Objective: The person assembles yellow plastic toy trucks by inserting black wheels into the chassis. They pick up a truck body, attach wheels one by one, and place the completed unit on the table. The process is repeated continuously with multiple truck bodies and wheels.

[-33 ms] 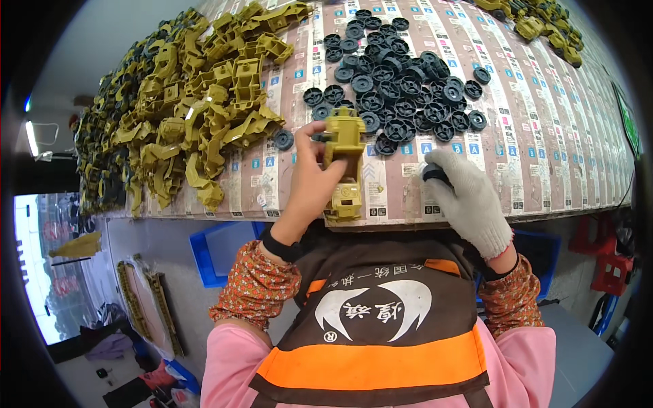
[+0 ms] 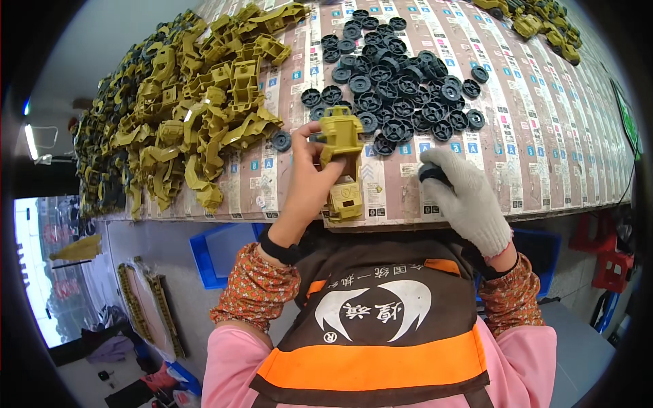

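My left hand [image 2: 309, 178] is bare and closed around an olive-yellow plastic toy vehicle body [image 2: 342, 136], close to the table's near edge. Something dark, partly covered by the fingers, shows at the body's left side. My right hand [image 2: 466, 194], in a pale knitted glove, grips a black toy wheel [image 2: 433, 175] between thumb and fingers, a little above or on the table; I cannot tell which. Beyond both hands spreads a heap of black toy wheels [image 2: 406, 88]. One loose wheel [image 2: 281, 141] lies just left of my left hand.
A large pile of olive-yellow toy parts [image 2: 204, 102] covers the table's left side. More yellow pieces [image 2: 537, 27] lie at the far right. The table [image 2: 544, 149] is covered with printed, striped sheeting. Below its edge are a blue bin [image 2: 218, 251] and red stools [image 2: 609, 262].
The toy vehicle body has tilted and shifted slightly in my left hand. My right hand keeps the wheel in nearly the same place.
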A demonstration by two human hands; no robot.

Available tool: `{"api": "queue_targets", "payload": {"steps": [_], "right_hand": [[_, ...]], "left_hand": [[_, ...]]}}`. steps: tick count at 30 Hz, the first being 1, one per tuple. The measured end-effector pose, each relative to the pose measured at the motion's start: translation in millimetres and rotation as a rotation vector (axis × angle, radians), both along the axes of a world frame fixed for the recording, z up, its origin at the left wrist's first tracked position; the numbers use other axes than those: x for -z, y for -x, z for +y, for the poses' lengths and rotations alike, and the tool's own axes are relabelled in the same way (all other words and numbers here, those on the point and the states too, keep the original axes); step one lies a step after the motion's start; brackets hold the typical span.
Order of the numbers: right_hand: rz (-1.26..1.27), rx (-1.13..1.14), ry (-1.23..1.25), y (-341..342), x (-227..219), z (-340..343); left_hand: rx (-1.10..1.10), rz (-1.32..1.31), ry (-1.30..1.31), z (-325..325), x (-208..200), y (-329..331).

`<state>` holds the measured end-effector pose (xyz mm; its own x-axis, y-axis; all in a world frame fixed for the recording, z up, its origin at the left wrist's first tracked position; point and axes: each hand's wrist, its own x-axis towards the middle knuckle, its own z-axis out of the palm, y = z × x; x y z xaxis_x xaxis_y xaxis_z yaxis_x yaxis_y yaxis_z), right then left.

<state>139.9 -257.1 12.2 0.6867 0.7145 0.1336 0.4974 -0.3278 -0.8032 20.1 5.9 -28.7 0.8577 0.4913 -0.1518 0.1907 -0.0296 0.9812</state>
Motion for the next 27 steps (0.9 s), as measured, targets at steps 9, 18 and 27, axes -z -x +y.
{"api": "queue_targets", "payload": {"steps": [9,18,27], "right_hand": [[0.839,0.104,-0.186,2.1,-0.4,24.5],[0.726,0.129,-0.303,13.4,0.9,46.4],[0.523,0.158,-0.263,27.7,-9.8,56.2]], "left_hand": [[0.139,-0.179,0.784,-2.1,-40.5,10.5],[0.099,-0.096,0.827,-36.1,-41.5,18.6],[0.130,-0.134,0.566,-57.9,-32.4,20.1]]}}
